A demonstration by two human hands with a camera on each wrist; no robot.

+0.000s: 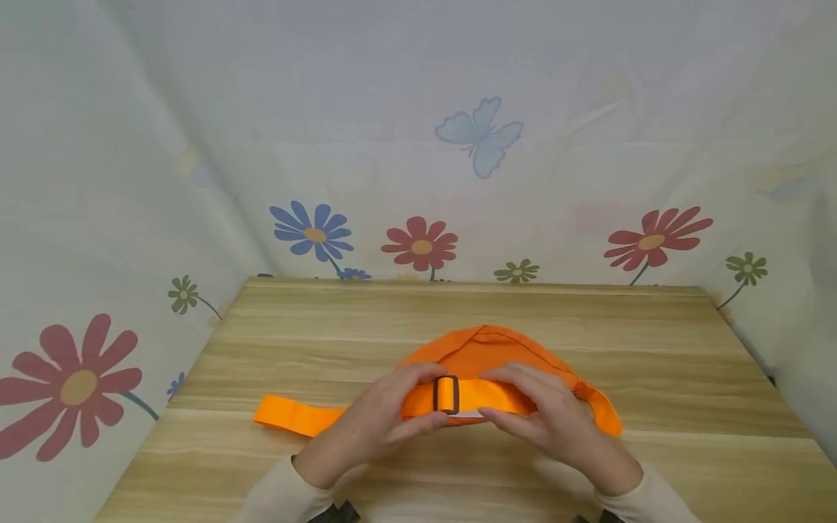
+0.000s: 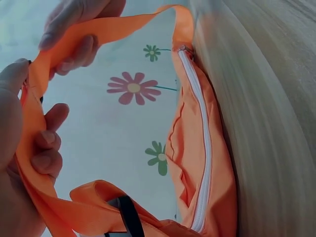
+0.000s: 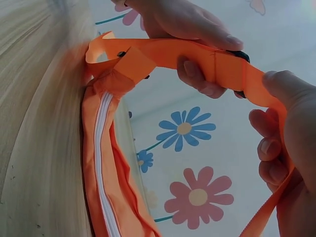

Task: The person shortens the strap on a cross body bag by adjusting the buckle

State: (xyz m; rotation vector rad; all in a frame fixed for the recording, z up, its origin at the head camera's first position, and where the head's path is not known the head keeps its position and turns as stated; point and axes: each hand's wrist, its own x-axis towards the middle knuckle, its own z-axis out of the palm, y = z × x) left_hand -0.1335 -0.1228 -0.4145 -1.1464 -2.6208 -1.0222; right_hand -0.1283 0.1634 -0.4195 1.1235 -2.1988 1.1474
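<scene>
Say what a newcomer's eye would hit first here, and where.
Probably the bright orange bag on the wooden table, with its strap held up by the left grip and right grip. Next, the dark buckle on that strap, at the left grip's fingertips in the head view. Then the large red flower on the backdrop, at that view's left edge.

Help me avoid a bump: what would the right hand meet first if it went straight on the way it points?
Likely the black buckle on the orange strap that the right hand grips; the left hand is close beside it and, with depth unclear, might be touched first.
</scene>
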